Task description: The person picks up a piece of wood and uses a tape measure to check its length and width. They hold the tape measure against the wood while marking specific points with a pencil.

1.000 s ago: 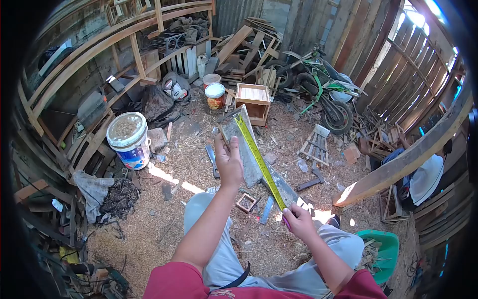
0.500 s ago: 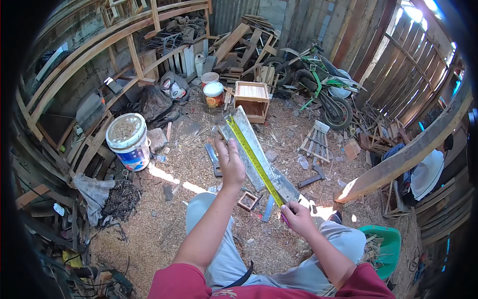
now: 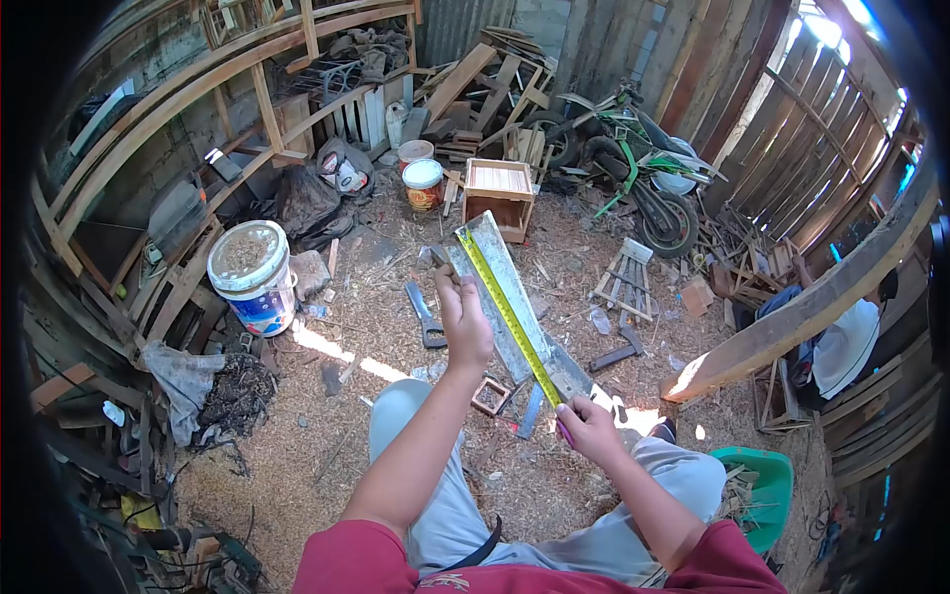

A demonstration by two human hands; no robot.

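Note:
A yellow tape measure is stretched out along a grey, weathered board in front of me. My right hand grips its near end, where a bit of pink shows under the fingers. My left hand is raised beside the board's left edge, fingers apart and pointing away from me, near the far half of the tape. A hand saw lies on the floor just left of the board. Below the board sit a small wooden frame and a blue strip-like piece.
A hammer-like tool lies right of the board. Beyond are a wooden box, paint buckets and a green motorbike. A large bucket stands left, a green basin right. Another person is behind the slanted beam.
The far end of the tape has shifted slightly right across the board. My left hand has moved a little right and its fingers have shifted; my right hand keeps its hold.

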